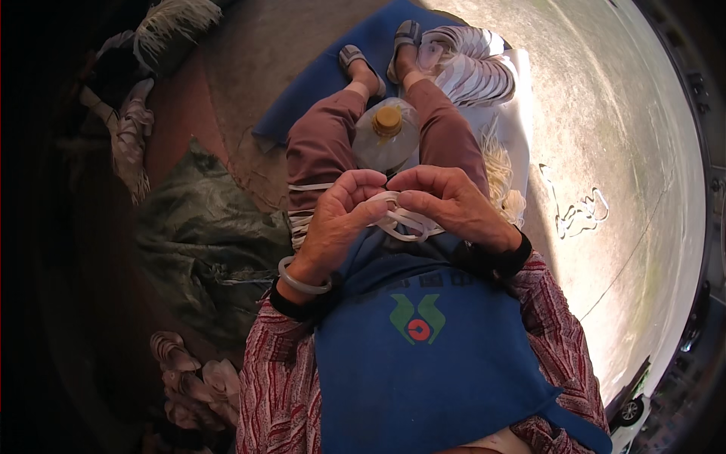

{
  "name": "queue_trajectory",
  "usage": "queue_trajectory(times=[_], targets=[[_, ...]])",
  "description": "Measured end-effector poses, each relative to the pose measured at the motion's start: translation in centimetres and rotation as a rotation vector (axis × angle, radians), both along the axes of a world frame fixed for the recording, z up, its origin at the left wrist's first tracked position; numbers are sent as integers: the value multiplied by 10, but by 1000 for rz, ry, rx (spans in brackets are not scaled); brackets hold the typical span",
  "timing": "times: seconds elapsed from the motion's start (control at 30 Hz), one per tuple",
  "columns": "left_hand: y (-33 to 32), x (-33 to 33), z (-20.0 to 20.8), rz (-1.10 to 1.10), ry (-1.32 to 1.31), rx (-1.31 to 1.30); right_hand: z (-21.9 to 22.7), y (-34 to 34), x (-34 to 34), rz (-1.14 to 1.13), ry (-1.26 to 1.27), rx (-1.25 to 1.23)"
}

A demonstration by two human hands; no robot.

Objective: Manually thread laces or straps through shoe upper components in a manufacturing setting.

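In front of my lap, my left hand (336, 216) and my right hand (457, 204) meet with thumbs and forefingers pinched. Both grip a loop of white cord (406, 227), which hangs in coils just below the fingertips. More white strands (300, 227) lie over my left thigh, and one runs across it to my left hand. A clear plastic jug (384, 147) with an orange-yellow cap stands between my legs, just beyond the hands. My blue apron (423, 378) covers the lap under the cord. The exact knot or join between the fingers is too small to make out.
A stack of pale, dark-edged curved pieces (476, 68) lies by my right foot. Cream strands (497, 174) spread beside my right leg, and a loose white strip (581, 212) is on the floor. A dark green sheet (212, 234) and bundled pale pieces (193, 378) lie left.
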State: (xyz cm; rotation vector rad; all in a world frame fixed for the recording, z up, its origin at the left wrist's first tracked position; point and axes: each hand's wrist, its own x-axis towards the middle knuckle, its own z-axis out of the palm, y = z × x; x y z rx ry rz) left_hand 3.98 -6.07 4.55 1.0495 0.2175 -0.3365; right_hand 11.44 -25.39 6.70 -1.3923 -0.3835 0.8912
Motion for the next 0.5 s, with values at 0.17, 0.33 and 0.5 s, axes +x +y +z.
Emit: queue_trajectory(times=[0.17,0.33,0.5], targets=[[6,-2,2,41,21,-113,2,-7,1,291,-84,-169],[10,-5,1,44,-35,-89,8,-6,7,220,111,-125],[12,-3,13,50,-12,-254,-3,-4,2,118,160,-44]])
